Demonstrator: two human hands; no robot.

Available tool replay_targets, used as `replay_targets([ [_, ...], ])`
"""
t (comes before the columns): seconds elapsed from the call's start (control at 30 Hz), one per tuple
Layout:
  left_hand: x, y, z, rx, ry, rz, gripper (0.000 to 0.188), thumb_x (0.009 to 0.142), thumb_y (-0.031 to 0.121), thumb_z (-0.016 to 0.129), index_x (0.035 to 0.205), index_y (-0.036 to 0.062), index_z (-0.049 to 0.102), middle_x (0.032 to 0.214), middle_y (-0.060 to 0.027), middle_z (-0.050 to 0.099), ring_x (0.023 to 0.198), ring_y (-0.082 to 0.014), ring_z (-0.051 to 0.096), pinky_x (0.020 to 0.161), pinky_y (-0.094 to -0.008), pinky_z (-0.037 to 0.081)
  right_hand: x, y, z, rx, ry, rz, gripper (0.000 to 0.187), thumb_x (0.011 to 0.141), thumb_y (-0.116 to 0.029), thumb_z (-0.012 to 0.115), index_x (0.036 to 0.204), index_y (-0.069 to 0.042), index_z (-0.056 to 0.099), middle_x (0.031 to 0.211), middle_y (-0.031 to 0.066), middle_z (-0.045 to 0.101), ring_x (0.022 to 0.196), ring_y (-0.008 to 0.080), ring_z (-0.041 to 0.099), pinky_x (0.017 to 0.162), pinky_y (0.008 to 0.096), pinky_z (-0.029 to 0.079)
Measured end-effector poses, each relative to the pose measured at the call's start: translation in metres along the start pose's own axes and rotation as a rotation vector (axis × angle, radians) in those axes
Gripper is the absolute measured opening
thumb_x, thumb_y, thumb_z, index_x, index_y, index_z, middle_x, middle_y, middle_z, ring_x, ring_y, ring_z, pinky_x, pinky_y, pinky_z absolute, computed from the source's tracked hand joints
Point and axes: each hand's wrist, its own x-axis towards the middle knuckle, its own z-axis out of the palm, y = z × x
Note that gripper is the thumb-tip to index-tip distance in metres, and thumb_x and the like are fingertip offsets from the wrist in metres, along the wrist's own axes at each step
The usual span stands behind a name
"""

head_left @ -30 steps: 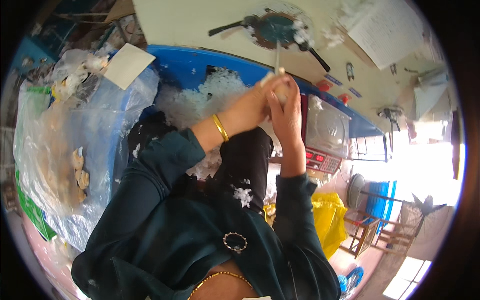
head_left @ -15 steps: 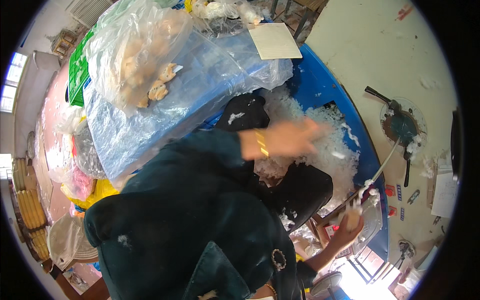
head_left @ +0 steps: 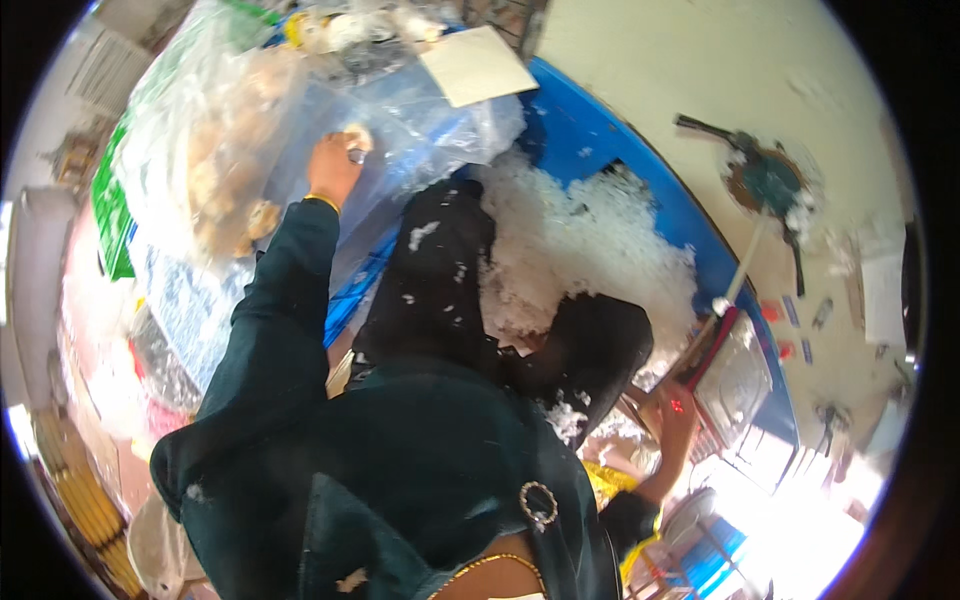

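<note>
At the upper left, my left hand (head_left: pixel 333 168) reaches over the blue plastic sheet (head_left: pixel 385 110). Its fingers are closed on a small tan plush toy (head_left: pixel 357 138), which shows only in part beyond the fingertips. Another small tan toy (head_left: pixel 263 218) lies by the edge of a clear plastic bag (head_left: pixel 225 150) full of similar pieces. My right hand (head_left: pixel 676 405) is at the lower right, beside a clear plastic container (head_left: pixel 735 385) and below a thin tube (head_left: pixel 747 262). Small red lights show at its fingers; whether it holds anything is unclear.
Loose white stuffing (head_left: pixel 570 240) heaps around my legs inside a blue bin (head_left: pixel 600 125). The tube runs from a round fitting (head_left: pixel 770 182) with black handles on the pale panel at right. A sheet of paper (head_left: pixel 478 65) lies at the top. A green crate (head_left: pixel 113 215) stands far left.
My left hand has swung from above the stuffing to the upper left and taken hold of a tan toy. My right hand has moved up and left; the pale piece it held no longer shows. The view has shifted.
</note>
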Motion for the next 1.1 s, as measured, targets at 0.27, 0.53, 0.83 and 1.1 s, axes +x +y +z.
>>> replay_targets([
  [0.27, -0.09, 0.289, -0.085, -0.872, -0.016, 0.972, 0.028, 0.071, -0.002, 0.065, 0.098, 0.0024, 0.061, 0.109, -0.012, 0.059, 0.107, -0.0341, 0.057, 0.091, -0.0399, 0.048, 0.099, -0.194, 0.054, 0.893, -0.02, -0.065, 0.032, 0.091, -0.026, 0.068, 0.105, 0.003, 0.062, 0.08, 0.0011, 0.062, 0.068, 0.0074, 0.055, 0.06, 0.0235, 0.044],
  [0.53, -0.113, 0.342, -0.085, -1.762, -1.148, 0.156, 0.024, 0.093, 0.014, 0.06, 0.114, 0.0017, 0.056, 0.108, -0.0043, 0.058, 0.093, -0.0105, 0.057, 0.079, -0.0235, 0.047, 0.078, -0.169, 0.018, 1.049, 0.226, -0.099, 0.027, 0.092, -0.024, 0.068, 0.099, 0.002, 0.061, 0.074, -0.003, 0.055, 0.068, 0.0041, 0.046, 0.058, 0.0224, 0.04],
  [0.83, -0.084, 0.459, -0.055, -1.816, -1.033, 0.201, 0.019, 0.094, 0.019, 0.061, 0.098, 0.0006, 0.061, 0.087, -0.0018, 0.063, 0.076, -0.0061, 0.056, 0.065, -0.0228, 0.044, 0.138, -0.14, -0.029, 1.109, 0.637, -0.045, 0.025, 0.09, -0.018, 0.066, 0.075, -0.002, 0.054, 0.068, -0.0005, 0.054, 0.062, 0.0053, 0.048, 0.052, 0.0246, 0.039],
  [1.1, -0.054, 0.496, -0.053, -1.646, -0.913, 0.201, 0.02, 0.096, 0.022, 0.059, 0.102, 0.0027, 0.058, 0.085, -0.0012, 0.06, 0.068, -0.0058, 0.053, 0.057, -0.0202, 0.043, 0.207, -0.138, -0.044, 1.132, 0.744, -0.034, 0.024, 0.089, -0.018, 0.068, 0.078, 0.0, 0.057, 0.067, 0.001, 0.056, 0.06, 0.0065, 0.046, 0.053, 0.0262, 0.04],
])
